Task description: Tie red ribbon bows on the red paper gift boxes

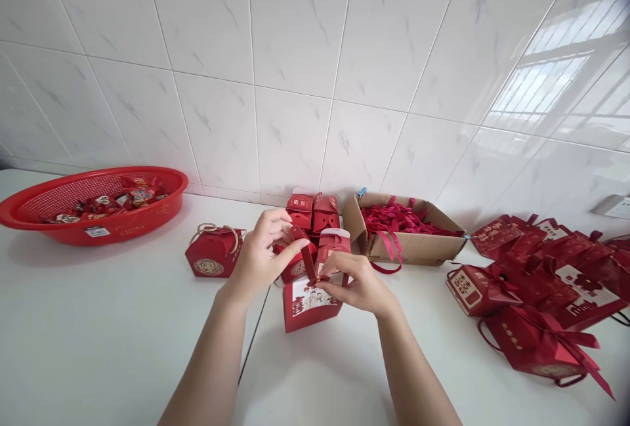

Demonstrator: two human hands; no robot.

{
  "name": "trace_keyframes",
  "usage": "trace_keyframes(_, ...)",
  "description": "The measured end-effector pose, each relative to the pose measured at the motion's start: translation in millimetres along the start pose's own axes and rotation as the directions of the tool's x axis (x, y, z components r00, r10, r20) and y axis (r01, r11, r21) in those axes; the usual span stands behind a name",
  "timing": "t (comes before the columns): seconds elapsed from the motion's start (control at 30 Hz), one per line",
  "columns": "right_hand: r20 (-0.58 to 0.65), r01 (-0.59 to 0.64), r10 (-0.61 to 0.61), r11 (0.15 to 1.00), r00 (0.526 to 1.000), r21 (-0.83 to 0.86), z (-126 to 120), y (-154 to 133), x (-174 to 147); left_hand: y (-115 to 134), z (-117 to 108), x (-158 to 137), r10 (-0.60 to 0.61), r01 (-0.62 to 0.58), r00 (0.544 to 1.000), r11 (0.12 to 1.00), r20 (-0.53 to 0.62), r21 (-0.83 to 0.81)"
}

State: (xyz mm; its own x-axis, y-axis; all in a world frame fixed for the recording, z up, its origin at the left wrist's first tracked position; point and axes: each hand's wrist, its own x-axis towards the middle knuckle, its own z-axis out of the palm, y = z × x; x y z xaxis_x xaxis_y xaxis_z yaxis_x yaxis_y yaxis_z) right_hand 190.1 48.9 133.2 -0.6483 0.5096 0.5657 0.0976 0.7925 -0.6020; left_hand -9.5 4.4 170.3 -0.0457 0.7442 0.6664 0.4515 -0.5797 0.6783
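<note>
A red candy box point(313, 316) with a white picture panel stands on the table in front of me. A dark red ribbon point(308, 260) rises from its top, with its upper end pinched between the thumb and fingers of my left hand point(266, 249). My right hand point(358, 283) is closed at the top of the box, thumb and fingertips pinching the ribbon's lower part. Those fingertips partly hide the ribbon and the box's top edge. Just behind my hands are several more red boxes point(327, 221).
A red plastic basket point(123, 229) of wrapped sweets stands at left. Near it sits a red box point(212, 262) with a rope handle. A cardboard box point(418, 249) of ribbons is against the tiled wall. Several ribboned gift boxes point(536, 347) crowd the right side.
</note>
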Motion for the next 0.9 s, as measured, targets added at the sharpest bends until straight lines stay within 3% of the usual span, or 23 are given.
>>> trace_keyframes(0.1, -0.057, 0.188, -0.185, 0.982, 0.981, 0.037, -5.7, -11.9, -6.5, 3.1, -1.3, -2.5, 0.165, -0.162, 0.985, 0.985, -0.046, 0.055)
trace_keyframes(0.27, -0.166, 0.39, -0.379, 0.92, 0.91, 0.043, -12.4, -30.0, -12.2, 11.7, -3.5, -3.9, 0.286, -0.292, 0.954, 0.954, 0.086, 0.065)
trace_keyframes(0.4, -0.171, 0.4, -0.386, 0.915, 0.906, 0.057, -15.0, -37.8, -14.7, 20.0, -1.9, -4.3, 0.134, -0.148, 0.946, 0.989, 0.294, 0.023)
trace_keyframes(0.53, -0.169, 0.393, -0.38, 0.918, 0.909, 0.051, -15.6, -40.0, -16.2, 22.5, 1.2, -5.4, 0.05, -0.052, 0.892, 0.999, 0.449, -0.009)
trace_keyframes(0.6, -0.171, 0.389, -0.378, 0.92, 0.91, 0.04, -15.6, -39.8, -16.3, 20.9, 3.4, -5.7, 0.071, -0.08, 0.894, 0.997, 0.443, 0.002)
trace_keyframes(0.77, -0.165, 0.37, -0.364, 0.929, 0.917, 0.007, -16.4, -38.6, -14.8, 17.3, 8.2, -3.5, 0.098, -0.131, 0.955, 0.986, 0.28, 0.103)
trace_keyframes(0.9, -0.159, 0.355, -0.357, 0.934, 0.92, -0.044, -16.9, -37.1, -12.5, 20.8, 6.5, -2.3, -0.092, 0.104, 0.954, 0.994, 0.285, -0.029)
